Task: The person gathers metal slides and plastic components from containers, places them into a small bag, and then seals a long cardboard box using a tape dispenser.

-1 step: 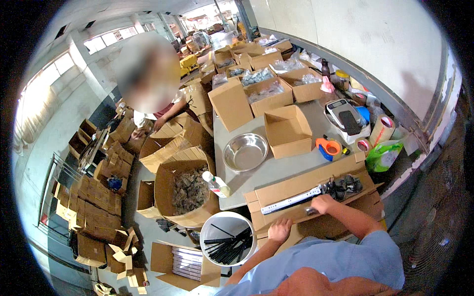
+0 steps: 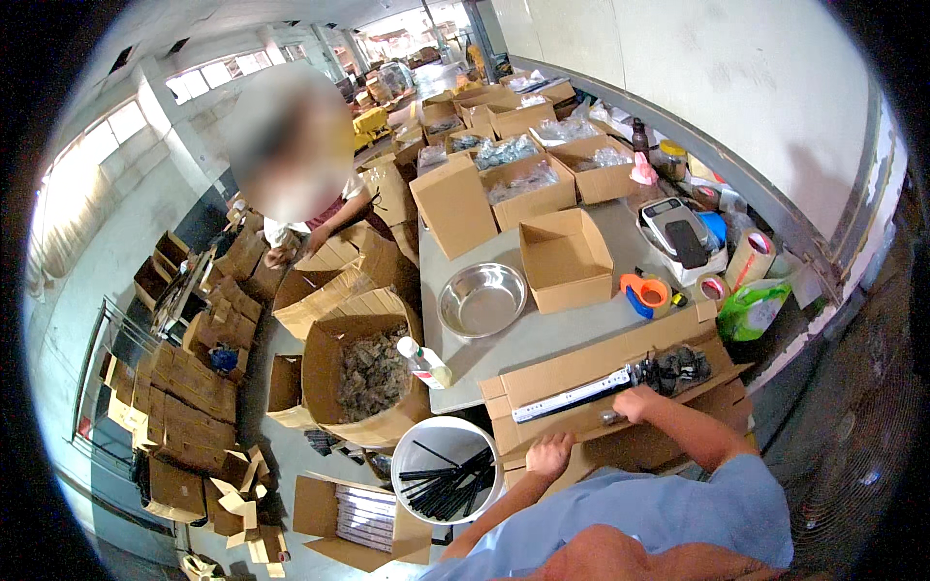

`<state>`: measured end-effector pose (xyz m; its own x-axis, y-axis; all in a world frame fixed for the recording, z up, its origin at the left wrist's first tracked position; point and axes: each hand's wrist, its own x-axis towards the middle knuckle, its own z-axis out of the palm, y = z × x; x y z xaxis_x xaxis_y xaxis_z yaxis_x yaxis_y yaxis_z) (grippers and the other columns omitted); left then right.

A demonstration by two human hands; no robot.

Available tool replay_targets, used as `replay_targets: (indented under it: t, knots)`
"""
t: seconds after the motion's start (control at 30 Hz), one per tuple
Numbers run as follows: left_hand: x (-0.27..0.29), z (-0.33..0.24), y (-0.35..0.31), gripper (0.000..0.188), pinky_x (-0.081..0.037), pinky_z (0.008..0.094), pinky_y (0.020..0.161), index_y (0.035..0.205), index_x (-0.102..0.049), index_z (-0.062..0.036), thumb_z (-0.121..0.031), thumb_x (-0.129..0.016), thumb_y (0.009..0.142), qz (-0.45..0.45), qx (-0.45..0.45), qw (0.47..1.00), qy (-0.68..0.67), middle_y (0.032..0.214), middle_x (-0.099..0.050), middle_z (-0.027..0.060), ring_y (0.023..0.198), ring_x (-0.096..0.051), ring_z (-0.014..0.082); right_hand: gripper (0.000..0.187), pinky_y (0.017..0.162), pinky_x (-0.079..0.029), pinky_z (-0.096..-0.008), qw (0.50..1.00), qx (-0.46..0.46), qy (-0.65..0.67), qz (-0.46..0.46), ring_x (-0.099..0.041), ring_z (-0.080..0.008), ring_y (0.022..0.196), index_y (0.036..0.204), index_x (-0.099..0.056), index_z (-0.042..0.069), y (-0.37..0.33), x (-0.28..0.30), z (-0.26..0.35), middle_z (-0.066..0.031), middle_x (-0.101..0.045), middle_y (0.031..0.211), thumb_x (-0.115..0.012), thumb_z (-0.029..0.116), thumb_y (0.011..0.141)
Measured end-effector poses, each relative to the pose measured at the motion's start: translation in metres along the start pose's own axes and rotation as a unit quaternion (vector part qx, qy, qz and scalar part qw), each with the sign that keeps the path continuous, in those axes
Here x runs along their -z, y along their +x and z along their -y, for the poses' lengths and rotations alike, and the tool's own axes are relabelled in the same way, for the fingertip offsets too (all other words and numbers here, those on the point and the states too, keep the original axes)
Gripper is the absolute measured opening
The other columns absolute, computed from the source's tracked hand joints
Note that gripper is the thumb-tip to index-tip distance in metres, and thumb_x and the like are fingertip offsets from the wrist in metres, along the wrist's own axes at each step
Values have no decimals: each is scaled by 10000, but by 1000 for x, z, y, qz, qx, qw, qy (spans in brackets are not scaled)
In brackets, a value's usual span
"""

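In front of me lies a long, shallow cardboard box (image 2: 513, 389) with its flaps spread, near the table's front edge. Inside it are white metal drawer slides (image 2: 570, 396) and, at the right end, a heap of dark parts (image 2: 675, 370) whose kind I cannot make out. My left hand (image 2: 550, 454) is closed over the box's front edge. My right hand (image 2: 636, 404) reaches into the box with curled fingers, beside the dark parts. A small shiny piece (image 2: 612, 417) shows by its fingertips; what the fingers grip is hidden.
On the table stand a steel bowl (image 2: 482, 300), an open carton (image 2: 567, 259), orange tape (image 2: 647, 291) and a scale (image 2: 675, 230). A white bottle (image 2: 423, 362) is near the left edge. Below is a bucket of black rods (image 2: 448, 480). A person (image 2: 320, 218) works at far left.
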<state>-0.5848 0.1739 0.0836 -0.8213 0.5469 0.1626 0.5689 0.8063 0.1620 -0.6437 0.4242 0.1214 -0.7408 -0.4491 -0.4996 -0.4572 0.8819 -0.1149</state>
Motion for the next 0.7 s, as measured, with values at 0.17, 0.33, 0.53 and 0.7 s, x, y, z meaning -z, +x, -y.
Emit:
replay_targets:
  t: [0.17,0.33,0.53,0.7]
  knots:
    - [-6,5,-1,167,-501,382,637,926,-547,-132,-271,-509,843,-15,-24,1000,-11,863,-571,59,838,-589,229,244,698,-455,-435,980,39,184,65,-594,-318,882,930,-584,108,22,-34,-36,-140,-620,943,-573,118,686]
    - [-7,15,7,161,-510,374,646,952,-557,-137,-216,-479,834,28,-7,999,-41,889,-592,58,864,-598,238,246,748,-445,-442,987,-51,153,18,-574,-341,935,1024,-531,106,10,1,-4,-150,-616,990,-495,130,782]
    - [-7,18,7,166,-505,343,598,923,-558,-120,-193,-502,786,-36,-20,998,-51,804,-575,41,805,-593,200,198,728,-470,-423,970,48,164,-171,-595,-356,845,945,-600,74,65,26,10,-169,-631,886,-519,133,774]
    - [-30,22,1,181,-507,341,642,940,-541,-111,-185,-498,780,-47,-34,995,-82,842,-580,51,811,-595,213,168,700,-477,-396,935,-10,246,-253,-607,-351,800,896,-608,39,143,107,32,-183,-626,834,-557,138,771]
